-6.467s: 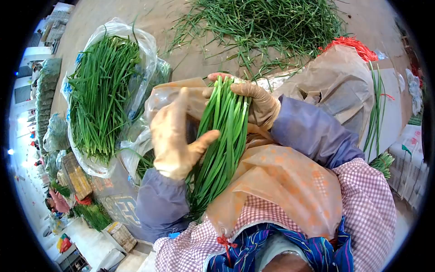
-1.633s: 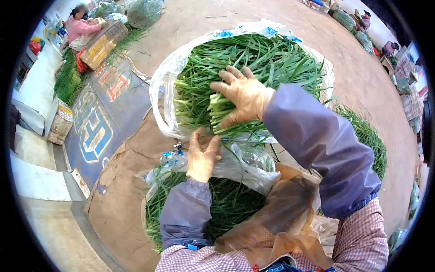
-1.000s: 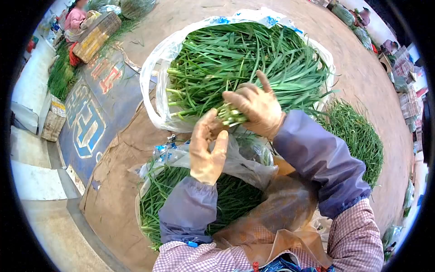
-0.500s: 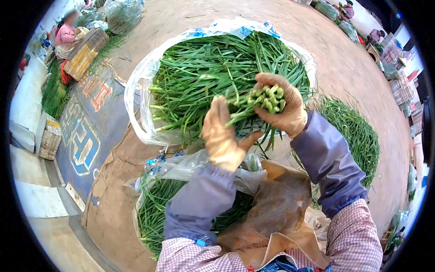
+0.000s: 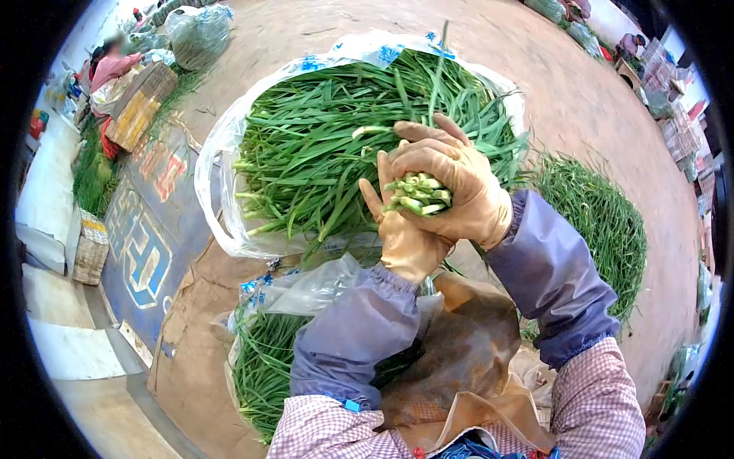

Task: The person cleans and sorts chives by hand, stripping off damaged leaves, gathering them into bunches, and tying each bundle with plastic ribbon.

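Observation:
My right hand (image 5: 462,172), in a tan glove, is wrapped around a bunch of garlic chives (image 5: 419,195), whose pale cut ends face me. Lower and just left, my gloved left hand (image 5: 413,237) is against the bunch with its visible fingers stretched out and apart; part of it is hidden behind the right hand. Beneath both hands lies a large heap of long green garlic chives (image 5: 321,130) in a white plastic bag (image 5: 222,218) with blue print. A few loose leaves stick up above my right hand.
A second bag of greens (image 5: 264,367) sits close to me at lower left, beside a brown apron (image 5: 459,344). Another pile of greens (image 5: 592,222) lies on the floor at right. A person (image 5: 115,69) sits by a crate (image 5: 141,107) at upper left.
My hands have come together, the right moving left over the left hand. The bunch has shifted left and down, its cut ends now gathered in the right hand. The view has shifted slightly.

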`<state>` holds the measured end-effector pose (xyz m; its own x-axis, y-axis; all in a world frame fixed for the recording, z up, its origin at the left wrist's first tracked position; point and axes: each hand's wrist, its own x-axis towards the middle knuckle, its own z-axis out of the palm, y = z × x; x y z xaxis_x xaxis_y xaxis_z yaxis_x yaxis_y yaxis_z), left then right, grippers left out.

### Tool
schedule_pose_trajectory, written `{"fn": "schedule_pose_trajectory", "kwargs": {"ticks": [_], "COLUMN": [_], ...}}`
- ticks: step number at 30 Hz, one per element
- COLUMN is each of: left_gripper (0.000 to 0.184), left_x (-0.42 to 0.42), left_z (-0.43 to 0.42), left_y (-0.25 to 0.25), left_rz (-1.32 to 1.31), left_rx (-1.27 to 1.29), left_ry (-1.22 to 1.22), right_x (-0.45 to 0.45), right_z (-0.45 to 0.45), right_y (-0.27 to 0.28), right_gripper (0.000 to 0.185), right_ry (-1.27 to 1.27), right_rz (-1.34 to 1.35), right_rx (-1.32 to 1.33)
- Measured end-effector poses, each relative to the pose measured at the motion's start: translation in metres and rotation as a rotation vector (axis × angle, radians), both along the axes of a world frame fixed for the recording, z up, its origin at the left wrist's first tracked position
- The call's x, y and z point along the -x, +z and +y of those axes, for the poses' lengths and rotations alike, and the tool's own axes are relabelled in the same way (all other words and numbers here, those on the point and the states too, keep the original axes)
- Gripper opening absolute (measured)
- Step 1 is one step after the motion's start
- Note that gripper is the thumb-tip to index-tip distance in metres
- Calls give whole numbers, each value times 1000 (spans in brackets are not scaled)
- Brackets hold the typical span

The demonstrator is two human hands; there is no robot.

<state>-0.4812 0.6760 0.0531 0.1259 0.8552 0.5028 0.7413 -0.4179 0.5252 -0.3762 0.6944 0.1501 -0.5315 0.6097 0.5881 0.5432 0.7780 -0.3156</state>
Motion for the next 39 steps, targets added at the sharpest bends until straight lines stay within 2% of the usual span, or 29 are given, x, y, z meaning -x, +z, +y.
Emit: {"fn": "schedule_pose_trajectory", "kwargs": {"ticks": [2, 5, 6, 9, 10, 11, 12, 13, 14, 15, 16, 17, 18, 20, 23, 24, 25, 27, 29, 30, 31, 33, 35, 37, 38, 39], "left_gripper": [102, 103, 103, 104, 108, 108, 107, 107, 100, 96, 92, 89, 90, 92, 91, 89, 88, 84, 81, 80, 78, 80, 89, 95, 100, 107], "left_x": [2, 6, 7, 2, -2, -5, -5, -2, 6, 13, 23, 26, 26, 25, 28, 32, 35, 34, -3, -31, -52, -101, -140, -159, -157, -157], "left_z": [-2, -4, -5, -6, -4, -4, 0, 7, 15, 22, 30, 29, 29, 28, 24, 23, 19, 24, -12, -41, -56, -86, -121, -149, -159, -158], "left_y": [1, 5, 7, 10, 8, 8, 1, -13, -29, -36, -57, -53, -55, -57, -43, -37, -30, 7, 104, 157, 197, 262, 292, 285, 277, 251], "left_rz": [8, 23, 25, -14, -68, -129, -17, 92, 180, 276, 383, 476, 461, 450, 493, 515, 543, 372, -117, -187, -150, -55, 97, 265, 507, 440], "left_rx": [23, 77, 97, 86, -20, -57, -68, -81, -43, 69, -24, 19, -11, -19, 48, 95, 148, 351, 468, 410, 261, -200, -108, 219, 394, 617], "left_ry": [-37, -118, -150, -244, -271, -313, -268, -224, -185, -122, -130, -129, -133, -142, -189, -205, -218, -335, -623, -684, -796, -1149, -1359, -1463, -1347, -1388], "right_x": [1, -11, -12, -22, -27, -43, -61, -87, -110, -158, -193, -231, -257, -300, -363, -354, -390, -351, -318, -307, -293, -238, -188, -159, -157, -156], "right_z": [1, 6, 5, -9, -13, -14, -18, -24, -34, -45, -67, -89, -118, -165, -218, -236, -258, -274, -281, -279, -275, -266, -275, -284, -288, -289], "right_y": [-3, -8, -10, -22, -16, -15, -10, -5, 5, 2, 13, 16, 26, 34, 11, 17, 2, 37, 66, 71, 77, 91, 94, 84, 68, 45], "right_gripper": [44, 42, 39, 37, 36, 37, 35, 34, 32, 32, 37, 42, 45, 37, 33, 32, 31, 33, 31, 30, 29, 31, 31, 40, 40, 41], "right_ry": [-39, 23, 19, -46, -47, -136, -169, -59, -111, -202, -319, -228, -135, -102, -744, -770, -770, -759, -751, -630, -500, -191, 127, 255, 340, 425], "right_rz": [22, 83, 155, 591, 776, 790, 941, 1139, 1249, 1242, 1163, 1321, 1357, 1531, 1269, 1290, 1147, 1173, 1173, 1241, 1300, 1583, 1705, 1777, 1836, 1889], "right_rx": [-27, 128, 111, 418, 407, 347, 376, 419, 371, 480, 442, 471, 434, 200, -68, -103, -208, -358, -460, -427, -395, -217, 88, 225, 319, 412]}}
